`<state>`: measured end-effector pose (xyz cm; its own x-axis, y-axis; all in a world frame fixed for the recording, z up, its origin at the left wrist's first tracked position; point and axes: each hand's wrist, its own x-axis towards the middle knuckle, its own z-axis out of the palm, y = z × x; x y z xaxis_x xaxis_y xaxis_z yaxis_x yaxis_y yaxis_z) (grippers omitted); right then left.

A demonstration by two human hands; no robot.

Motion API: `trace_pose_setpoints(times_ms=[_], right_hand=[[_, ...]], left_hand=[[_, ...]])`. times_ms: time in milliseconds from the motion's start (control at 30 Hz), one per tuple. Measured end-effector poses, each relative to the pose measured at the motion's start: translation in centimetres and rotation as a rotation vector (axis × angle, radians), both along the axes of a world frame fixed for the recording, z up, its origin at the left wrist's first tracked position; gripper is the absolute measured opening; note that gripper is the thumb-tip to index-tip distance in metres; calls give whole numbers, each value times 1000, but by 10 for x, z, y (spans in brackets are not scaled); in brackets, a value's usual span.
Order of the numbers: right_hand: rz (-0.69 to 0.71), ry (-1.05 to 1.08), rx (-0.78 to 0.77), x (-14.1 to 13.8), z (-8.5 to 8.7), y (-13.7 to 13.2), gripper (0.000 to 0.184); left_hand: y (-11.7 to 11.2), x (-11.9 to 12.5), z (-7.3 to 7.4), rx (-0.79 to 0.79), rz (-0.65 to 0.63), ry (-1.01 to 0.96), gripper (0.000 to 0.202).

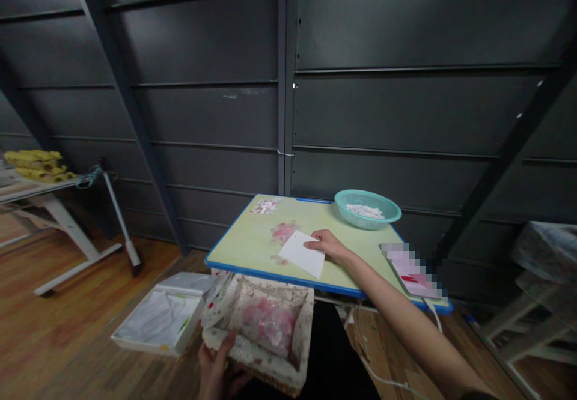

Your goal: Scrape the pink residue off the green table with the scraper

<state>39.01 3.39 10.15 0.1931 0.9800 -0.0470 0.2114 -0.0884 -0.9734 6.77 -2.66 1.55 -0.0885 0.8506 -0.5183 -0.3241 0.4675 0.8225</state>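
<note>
My right hand (pixel 331 245) pinches a flat white card (pixel 303 254) between thumb and fingers, over the pale yellow tabletop (pixel 243 241) with its blue edge. Beside the card is a pink smear of what looks like powder (pixel 283 232). Below the table's front edge, my left hand (pixel 219 367) grips the near left rim of a stained, white-lined basket (pixel 270 367), its fingers partly hidden beneath. Inside the basket lies a crumpled clear and pinkish mass (pixel 269 322), too unclear to name.
A green plastic basin (pixel 367 220) with white pieces stands at the table's back right. Small pink and white pieces (pixel 264 206) lie at the back left. A phone-like device (pixel 410 271) with a white cable sits right. An open white box (pixel 157 316) rests on the floor.
</note>
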Motion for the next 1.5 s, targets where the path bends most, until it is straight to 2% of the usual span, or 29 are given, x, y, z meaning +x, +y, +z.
trace_pose_setpoints(times_ms=[133, 333, 467, 533, 700, 767, 867, 933, 1000, 1100, 1200, 1267, 1400, 1500], right_hand=[[-30, -36, 21, -9, 3, -2, 28], [126, -28, 26, -24, 4, -1, 33], [5, -47, 95, -28, 6, 8, 34], [-2, -91, 116, -32, 5, 10, 34], [201, -44, 115, -32, 2, 4, 43], [136, -29, 161, -16, 6, 4, 48], [-198, -135, 255, 22, 15, 12, 49], [-425, -280, 203, 44, 17, 20, 41], [-534, -412, 150, 56, 14, 26, 34], [-533, -457, 123, 54, 4, 30, 27], [-407, -316, 112, 45, -3, 29, 25], [-379, -234, 103, 43, -3, 25, 23], [-455, -227, 73, 43, 2, 16, 17], [-346, -173, 73, 37, 4, 11, 17]], left_hand=[[-1, 1, 4, -35, -8, -12, 80], [1, -2, 10, -35, -13, -8, 77], [4, -4, 7, -26, -10, 13, 76], [4, -4, 7, -22, 4, 23, 78], [3, -3, 9, -28, 26, 20, 79], [3, -3, 10, -33, 39, 19, 78], [3, -3, 9, -34, 42, 9, 75], [4, -3, 8, -45, 31, 2, 76], [5, -4, 6, -58, 16, -15, 80], [7, -6, 2, -53, -2, -36, 84], [7, -8, -2, -44, -16, -40, 83], [7, -9, -3, -45, -25, -45, 84], [5, -9, -2, -37, -46, -28, 85], [5, -8, 0, -42, -30, -19, 80]])
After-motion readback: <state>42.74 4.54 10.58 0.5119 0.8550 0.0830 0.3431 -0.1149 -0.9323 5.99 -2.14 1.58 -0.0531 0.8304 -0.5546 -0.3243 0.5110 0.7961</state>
